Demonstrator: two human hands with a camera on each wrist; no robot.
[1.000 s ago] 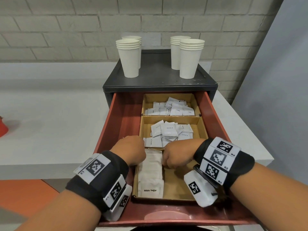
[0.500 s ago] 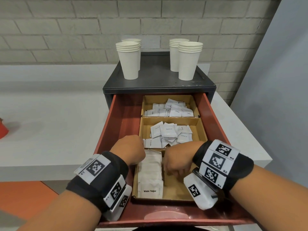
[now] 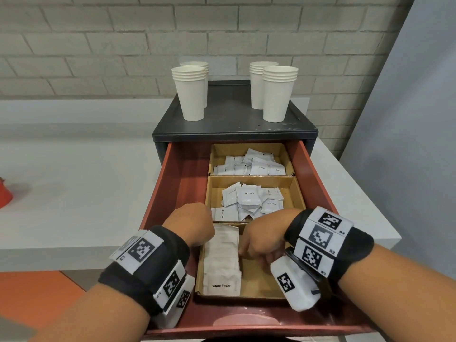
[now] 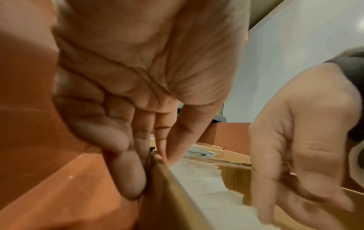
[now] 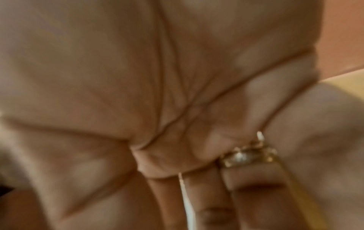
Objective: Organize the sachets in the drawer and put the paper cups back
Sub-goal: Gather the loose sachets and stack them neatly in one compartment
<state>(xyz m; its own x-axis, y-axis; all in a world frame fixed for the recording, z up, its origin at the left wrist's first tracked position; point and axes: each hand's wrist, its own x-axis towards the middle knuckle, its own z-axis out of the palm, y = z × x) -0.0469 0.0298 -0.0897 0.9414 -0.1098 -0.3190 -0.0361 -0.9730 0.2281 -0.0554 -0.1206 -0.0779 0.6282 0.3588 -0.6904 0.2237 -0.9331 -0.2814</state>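
Observation:
A red drawer (image 3: 172,181) is pulled out with three cardboard trays in it. Coffee sachets (image 3: 251,164) lie in the far tray and cream sachets (image 3: 249,201) in the middle one. In the near tray (image 3: 261,280) a row of white sugar sachets (image 3: 223,262) stands along the left wall. My left hand (image 3: 192,223) pinches that wall (image 4: 173,194), thumb outside and fingers inside. My right hand (image 3: 261,240) reaches down into the tray, its fingertips against the right side of the sugar row (image 4: 212,186). Several stacks of paper cups (image 3: 191,95) (image 3: 278,95) stand on the cabinet top.
The dark cabinet top (image 3: 234,124) sits on a white counter (image 3: 74,181) against a brick wall. A grey panel (image 3: 407,119) rises at the right. Part of a red object (image 3: 3,196) shows at the left edge. The left strip of the drawer beside the trays is bare.
My right hand has slid a little toward me along the sugar row, deeper into the near tray. The left hand has stayed on the tray wall.

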